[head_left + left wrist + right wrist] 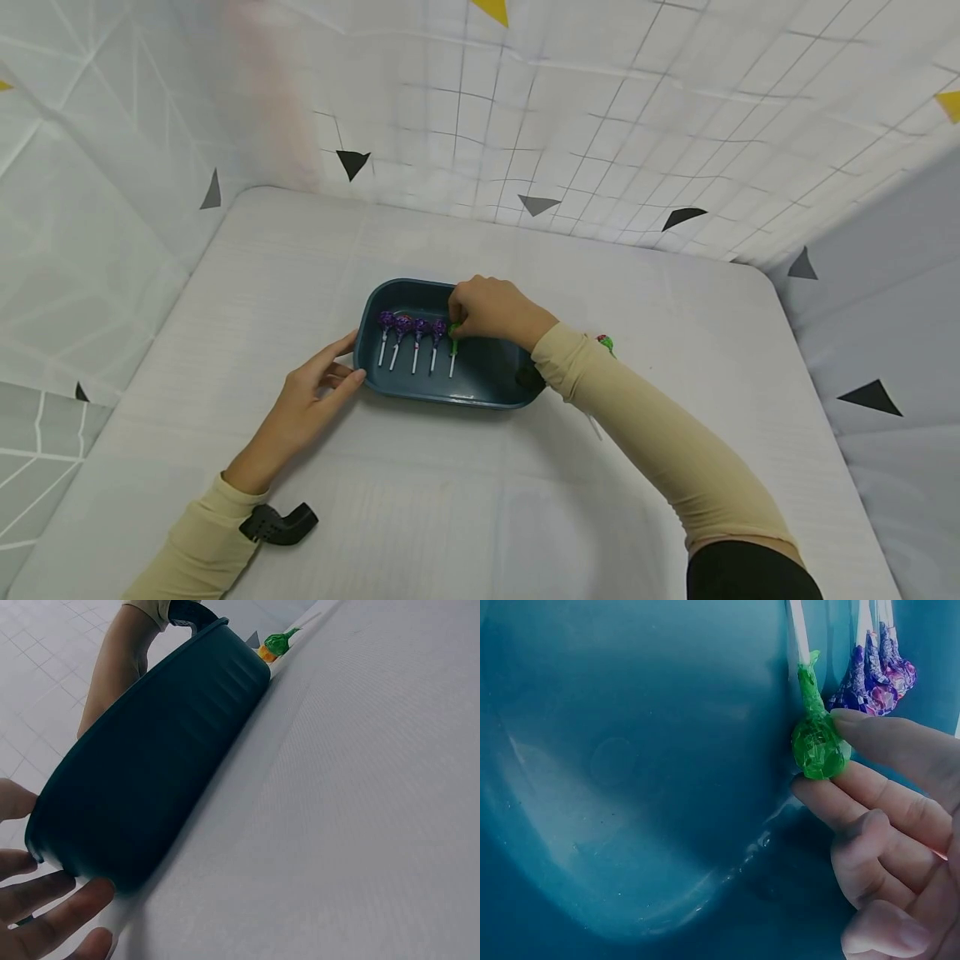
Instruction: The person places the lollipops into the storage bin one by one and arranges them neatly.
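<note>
A dark teal tray (487, 367) stands on the white table. Inside it, several purple-wrapped lollipops (403, 325) lie side by side in a row toward the left, sticks pointing to the near side. To the right of that row is a green-wrapped lollipop (821, 746), its head pinched between the thumb and fingers of my right hand (498, 310). My left hand (309, 404) rests at the tray's left end, with spread fingers (75, 911) touching its outer wall and rim.
Beyond the tray's right end, another lollipop (606, 341) with green and red on its wrapper lies on the table, partly hidden by my right forearm. White patterned sheets (450, 125) rise behind the table and along both sides.
</note>
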`<action>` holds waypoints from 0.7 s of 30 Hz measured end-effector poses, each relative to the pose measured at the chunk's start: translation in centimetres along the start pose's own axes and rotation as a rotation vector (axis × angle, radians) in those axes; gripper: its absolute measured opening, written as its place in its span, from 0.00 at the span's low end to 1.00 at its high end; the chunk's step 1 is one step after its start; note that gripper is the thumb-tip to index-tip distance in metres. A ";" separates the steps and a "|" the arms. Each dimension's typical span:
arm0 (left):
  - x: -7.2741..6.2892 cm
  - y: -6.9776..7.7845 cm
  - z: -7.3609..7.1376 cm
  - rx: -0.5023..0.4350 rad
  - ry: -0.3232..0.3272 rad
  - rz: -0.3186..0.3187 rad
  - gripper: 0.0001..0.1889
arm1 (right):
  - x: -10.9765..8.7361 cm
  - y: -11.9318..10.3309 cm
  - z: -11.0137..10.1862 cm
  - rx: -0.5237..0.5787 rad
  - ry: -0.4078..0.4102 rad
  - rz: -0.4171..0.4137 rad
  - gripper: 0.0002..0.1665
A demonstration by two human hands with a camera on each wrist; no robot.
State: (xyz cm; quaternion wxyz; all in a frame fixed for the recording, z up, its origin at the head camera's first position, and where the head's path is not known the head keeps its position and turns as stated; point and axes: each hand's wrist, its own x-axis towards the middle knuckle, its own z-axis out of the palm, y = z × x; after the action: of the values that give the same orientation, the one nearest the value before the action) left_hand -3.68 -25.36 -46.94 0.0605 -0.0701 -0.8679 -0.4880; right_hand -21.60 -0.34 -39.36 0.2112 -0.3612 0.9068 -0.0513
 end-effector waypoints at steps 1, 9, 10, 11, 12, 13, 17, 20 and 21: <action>0.0 0.0 0.0 0.002 0.000 0.001 0.30 | 0.0 0.0 0.0 0.001 0.000 -0.001 0.12; 0.0 0.0 0.0 0.011 0.007 0.006 0.30 | -0.1 -0.1 -0.2 0.012 -0.008 0.003 0.12; 0.0 0.0 0.0 0.010 0.006 0.005 0.30 | -0.1 -0.1 -0.2 0.011 -0.010 0.004 0.12; 0.0 0.0 0.0 0.008 0.005 0.005 0.30 | -0.1 -0.1 -0.2 0.009 -0.010 0.004 0.12; 0.0 0.0 0.0 0.007 0.004 0.005 0.30 | -0.1 -0.1 -0.2 0.008 -0.011 0.003 0.12; 0.0 0.1 0.0 0.005 0.003 0.004 0.30 | -0.1 -0.1 -0.2 0.008 -0.012 0.002 0.12; 0.0 0.1 0.0 0.005 0.000 0.000 0.30 | -0.1 -0.1 -0.2 0.009 -0.013 -0.001 0.12; -0.1 0.1 -0.1 0.004 -0.001 -0.004 0.30 | -0.1 -0.1 -0.2 0.012 -0.012 -0.001 0.12; -0.1 0.1 -0.1 0.002 -0.002 -0.004 0.30 | -0.1 -0.1 -0.1 0.013 -0.012 0.000 0.12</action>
State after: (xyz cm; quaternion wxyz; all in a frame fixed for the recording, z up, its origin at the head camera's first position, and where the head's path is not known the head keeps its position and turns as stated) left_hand -3.60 -25.38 -46.83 0.0590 -0.0688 -0.8685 -0.4873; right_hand -21.55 -0.39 -39.18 0.2189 -0.3603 0.9051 -0.0550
